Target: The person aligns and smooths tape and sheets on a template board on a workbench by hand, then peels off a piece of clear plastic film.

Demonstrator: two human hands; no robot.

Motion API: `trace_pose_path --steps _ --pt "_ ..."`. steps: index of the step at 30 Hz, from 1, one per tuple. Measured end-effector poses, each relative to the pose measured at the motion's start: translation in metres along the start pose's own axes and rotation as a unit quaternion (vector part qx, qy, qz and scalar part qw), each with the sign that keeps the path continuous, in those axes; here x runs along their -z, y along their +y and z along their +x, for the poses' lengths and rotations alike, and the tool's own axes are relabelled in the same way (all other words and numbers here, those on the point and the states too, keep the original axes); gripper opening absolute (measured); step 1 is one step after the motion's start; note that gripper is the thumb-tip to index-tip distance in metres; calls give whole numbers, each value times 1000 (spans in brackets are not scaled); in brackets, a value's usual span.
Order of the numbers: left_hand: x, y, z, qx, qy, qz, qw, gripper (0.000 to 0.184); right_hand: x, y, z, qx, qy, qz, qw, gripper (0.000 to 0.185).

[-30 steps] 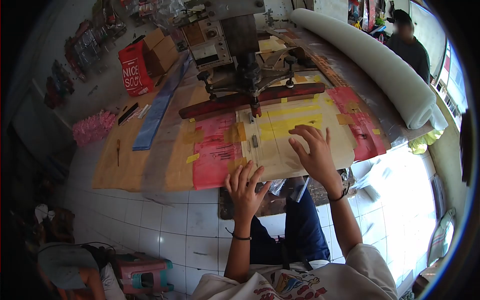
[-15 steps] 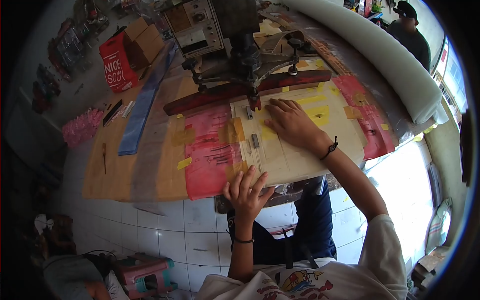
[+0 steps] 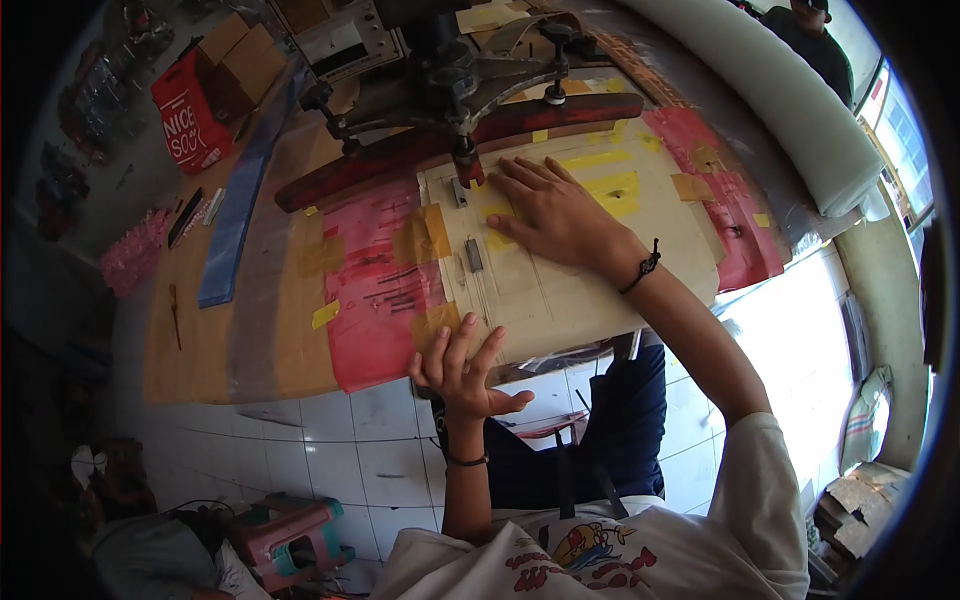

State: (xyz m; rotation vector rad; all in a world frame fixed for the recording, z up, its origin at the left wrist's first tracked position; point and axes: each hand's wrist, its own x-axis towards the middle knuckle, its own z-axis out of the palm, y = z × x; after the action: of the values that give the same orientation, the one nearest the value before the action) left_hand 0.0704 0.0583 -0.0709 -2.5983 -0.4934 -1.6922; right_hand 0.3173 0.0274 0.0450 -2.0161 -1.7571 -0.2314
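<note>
My right hand lies flat with fingers spread on the cream sheet, over its yellow tape strips. At the sheet's front left edge, my left hand has its fingers apart and holds nothing; its fingertips reach the table edge beside the red taped strip. Two small metal pieces, one nearer and one farther, sit on the sheet left of my right hand. Just beyond my right fingertips is the red tip of the machine, below its long dark red bar.
Blue folded plastic, a thin tool and a red bag are on the left. A white foam roll lies at the right. One person is at the upper right, another at the lower left.
My right hand has come down from above the sheet and moved forward and left onto it. My left hand stays near the front edge. The view has shifted, so the table and machine appear farther left.
</note>
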Motion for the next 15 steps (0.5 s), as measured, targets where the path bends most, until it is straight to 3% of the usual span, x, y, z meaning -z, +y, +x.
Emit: trace_pose_path --steps 9,13,15 --pt "-6 -1 1 -15 23 63 998 34 0 2 -4 -36 14 -25 999 65" --pt "-4 -1 -2 -6 6 54 999 39 4 -4 -10 -46 69 -62 995 62" --pt "-2 -1 -2 2 0 25 1000 42 19 -10 -12 -48 49 -24 997 54"
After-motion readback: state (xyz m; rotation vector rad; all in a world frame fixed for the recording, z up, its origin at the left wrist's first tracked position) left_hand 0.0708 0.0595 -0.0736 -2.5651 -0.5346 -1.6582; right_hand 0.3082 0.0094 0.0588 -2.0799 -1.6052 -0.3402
